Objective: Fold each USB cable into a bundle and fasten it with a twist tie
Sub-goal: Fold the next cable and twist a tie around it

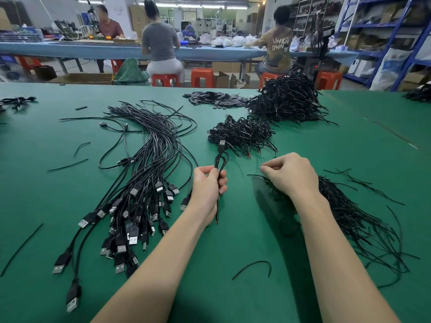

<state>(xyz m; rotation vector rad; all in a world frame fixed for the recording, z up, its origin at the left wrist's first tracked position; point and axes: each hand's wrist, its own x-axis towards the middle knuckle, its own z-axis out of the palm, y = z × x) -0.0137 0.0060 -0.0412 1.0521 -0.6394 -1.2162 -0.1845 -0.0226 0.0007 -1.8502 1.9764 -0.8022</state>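
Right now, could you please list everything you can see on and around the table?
table: one, green, foreground.
loose cables: many, black with silver plugs, spread at left.
folded cable: one, black, gripped upright in the left hand.
tied bundles: two heaps, black, centre and beyond it.
twist ties: a pile, black, at right under the right hand; strays scattered about.
flat pieces: a pile, black, far centre.
stools: several, orange, beyond the table.
people: three, seated at a blue bench behind.
shelves: blue, far right.
left hand: holds the folded cable.
right hand: pinches a tie.
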